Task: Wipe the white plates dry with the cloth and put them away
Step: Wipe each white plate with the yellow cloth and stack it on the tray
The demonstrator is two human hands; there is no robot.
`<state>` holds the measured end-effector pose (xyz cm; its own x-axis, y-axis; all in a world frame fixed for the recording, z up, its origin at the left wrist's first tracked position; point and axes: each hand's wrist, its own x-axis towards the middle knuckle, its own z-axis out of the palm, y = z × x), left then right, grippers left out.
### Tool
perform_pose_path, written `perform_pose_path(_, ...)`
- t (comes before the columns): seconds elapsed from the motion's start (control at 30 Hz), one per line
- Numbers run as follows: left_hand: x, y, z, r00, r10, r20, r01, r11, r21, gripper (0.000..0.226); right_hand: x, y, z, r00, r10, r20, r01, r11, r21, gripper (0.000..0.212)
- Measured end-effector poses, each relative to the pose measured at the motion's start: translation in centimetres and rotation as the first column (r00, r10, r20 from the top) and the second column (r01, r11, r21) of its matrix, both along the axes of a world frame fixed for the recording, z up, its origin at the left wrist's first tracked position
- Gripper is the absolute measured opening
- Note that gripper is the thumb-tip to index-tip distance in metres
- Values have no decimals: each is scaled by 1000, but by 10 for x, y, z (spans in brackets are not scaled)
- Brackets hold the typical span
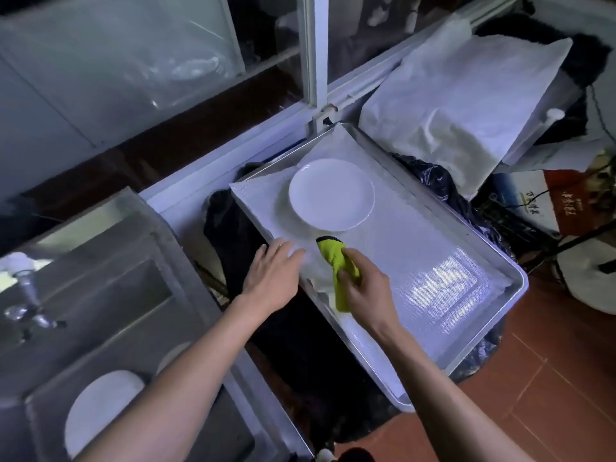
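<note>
Red-brown tiled floor (546, 388) fills the lower right beside a steel sink (110, 295) at left. White-framed glass panes (116, 61) line the far side, where a white sack (466, 105) leans; black plastic sheeting (443, 185) lies beneath, in dim, bluish light.

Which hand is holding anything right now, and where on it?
Right hand grips the yellow-green cloth around its middle, both ends sticking out. Left hand is flat and holds nothing.

Open tray (493, 261) floor right of the plate (331, 195); window frame (315, 61) blocks beyond, sink (110, 268) stands left.
</note>
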<state>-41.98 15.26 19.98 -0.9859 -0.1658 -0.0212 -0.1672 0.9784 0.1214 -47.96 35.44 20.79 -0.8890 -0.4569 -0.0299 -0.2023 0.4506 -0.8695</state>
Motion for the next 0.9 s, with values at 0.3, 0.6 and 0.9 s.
perform_pose_path(0.3,155,-57,-1,946,315,-72,-293,931,217,40,90,-107,23,910,350,-222,-337,937,92,38)
perform_pose_path(0.6,316,-102,-28,782,615,103,-606,709,361,45,200,-196,19,710,667,-224,-591,738,326,43)
perform_pose_path(0.9,435,-113,-99,577,738,351,-768,343,541,45,284,-244,-28,637,762,-118,-675,624,394,49)
